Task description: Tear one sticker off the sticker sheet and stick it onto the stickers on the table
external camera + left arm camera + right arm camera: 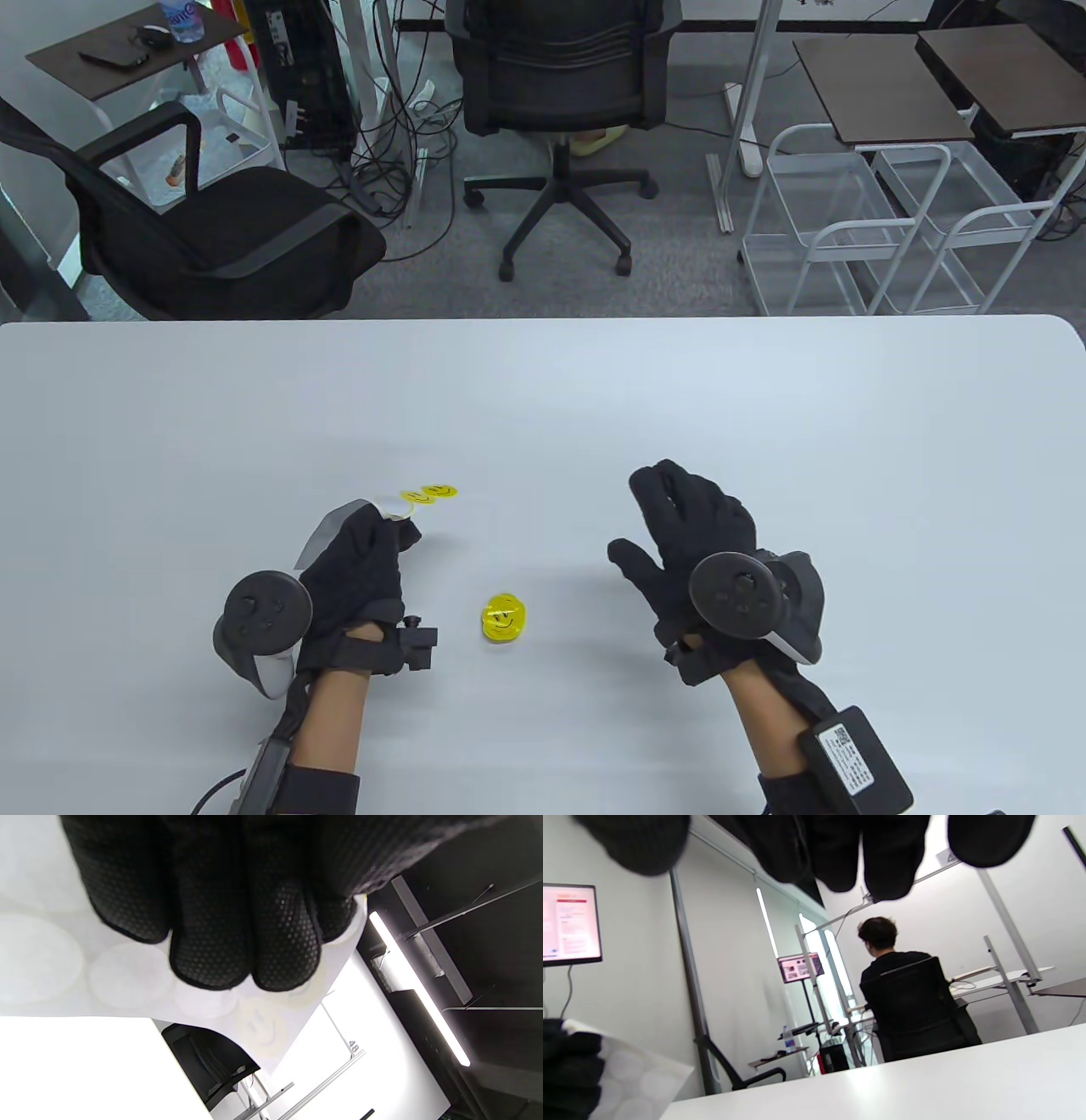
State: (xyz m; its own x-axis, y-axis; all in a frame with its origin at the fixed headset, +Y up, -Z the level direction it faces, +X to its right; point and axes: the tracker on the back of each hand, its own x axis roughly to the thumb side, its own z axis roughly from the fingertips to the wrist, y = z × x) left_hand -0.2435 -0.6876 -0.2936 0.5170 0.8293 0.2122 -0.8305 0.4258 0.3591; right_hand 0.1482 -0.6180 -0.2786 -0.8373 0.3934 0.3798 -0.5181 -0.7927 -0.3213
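Office backdrop, chairs and carts behind a white bench (pixel 543 382). Sticker sheet (pixel 399 503) is gripped in the left hand (pixel 361 564), lifted off the bench, two yellow smileys left at its far end; wrist view shows mostly empty circles. Sticker stack (pixel 505 618) lies on the bench between the hands. Right hand (pixel 691 531) is spread, holding nothing visible. Judgement: between cycles; next peel and placement still pending.
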